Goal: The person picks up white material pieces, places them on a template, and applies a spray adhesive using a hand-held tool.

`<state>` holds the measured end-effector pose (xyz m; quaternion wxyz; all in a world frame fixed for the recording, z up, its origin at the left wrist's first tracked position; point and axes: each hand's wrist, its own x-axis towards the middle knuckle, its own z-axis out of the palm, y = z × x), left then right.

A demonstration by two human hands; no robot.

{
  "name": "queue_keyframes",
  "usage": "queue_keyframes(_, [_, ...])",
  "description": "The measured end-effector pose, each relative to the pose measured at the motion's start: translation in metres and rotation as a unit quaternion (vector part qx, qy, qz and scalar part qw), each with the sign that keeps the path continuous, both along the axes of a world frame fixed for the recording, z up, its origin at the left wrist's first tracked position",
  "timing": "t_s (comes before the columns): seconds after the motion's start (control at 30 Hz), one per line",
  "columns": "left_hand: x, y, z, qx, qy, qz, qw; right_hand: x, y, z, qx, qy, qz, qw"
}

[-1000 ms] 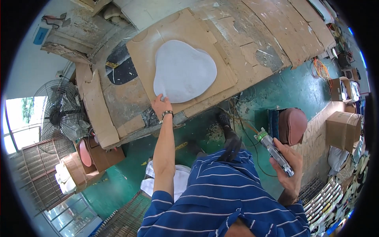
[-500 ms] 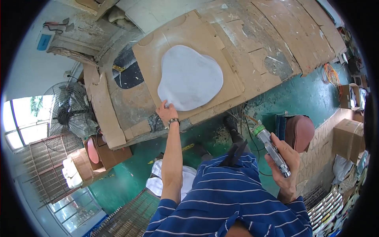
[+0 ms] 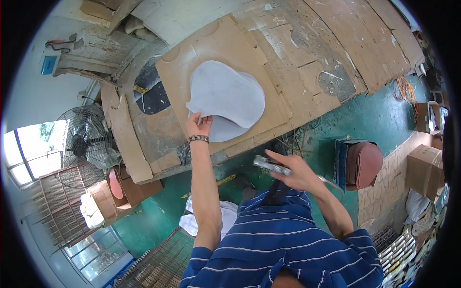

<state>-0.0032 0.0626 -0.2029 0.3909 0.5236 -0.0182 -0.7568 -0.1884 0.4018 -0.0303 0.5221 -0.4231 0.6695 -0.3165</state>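
Observation:
A rounded, pale grey sheet [image 3: 223, 91] lies on a square of cardboard [image 3: 174, 77] on the workbench. My left hand [image 3: 199, 126] pinches its near left edge and holds that edge raised in a fold. Under the fold shows a second sheet [image 3: 224, 131] of like colour and outline. My right hand [image 3: 302, 174] is wrapped round a silver metal spray gun [image 3: 270, 165], held off the bench's near edge in front of my body. A thin hose trails behind that hand. The gun's trigger side is hidden by my fingers.
Worn cardboard covers the long workbench [image 3: 307, 72]. A stack of reddish-brown rounded pieces [image 3: 367, 165] stands on the floor at right, near a cardboard box [image 3: 425, 165]. At left are a large fan [image 3: 84, 139] and a wire rack [image 3: 62, 201]. More white pieces [image 3: 189, 223] lie below my left forearm.
My left hand has lifted the top sheet's near edge and folded it away from me, baring the sheet beneath. My right hand has brought the spray gun leftward and turned it toward the bench.

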Motion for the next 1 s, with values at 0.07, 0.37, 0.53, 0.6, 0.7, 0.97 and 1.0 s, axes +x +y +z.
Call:
queue_keyframes(0.07, [0.000,-0.018,0.017,0.000,0.062,0.034,0.998,0.010,-0.043,-0.054,-0.062,-0.031,0.041,0.997])
queue_keyframes(0.37, [-0.061,-0.047,0.122,-0.167,0.172,-0.016,0.971,-0.027,-0.160,-0.159,0.110,-0.109,-0.023,0.988])
queue_keyframes(0.53, [0.004,-0.055,0.191,-0.332,0.264,0.109,0.899,-0.020,-0.173,-0.151,0.150,-0.119,-0.060,0.980])
queue_keyframes(0.6, [0.042,-0.031,0.216,-0.362,0.229,0.156,0.890,-0.013,-0.181,-0.124,0.173,-0.067,-0.039,0.982])
queue_keyframes(0.7, [0.096,0.004,0.214,-0.361,0.206,0.261,0.872,-0.024,-0.171,-0.139,0.153,-0.127,-0.025,0.980])
queue_keyframes(0.97, [0.316,0.146,0.145,-0.339,0.140,0.449,0.815,0.100,-0.121,-0.069,0.074,-0.031,0.088,0.993])
queue_keyframes(1.0, [0.345,0.168,0.126,-0.312,0.132,0.478,0.810,0.124,-0.110,-0.066,0.074,-0.024,0.112,0.991])
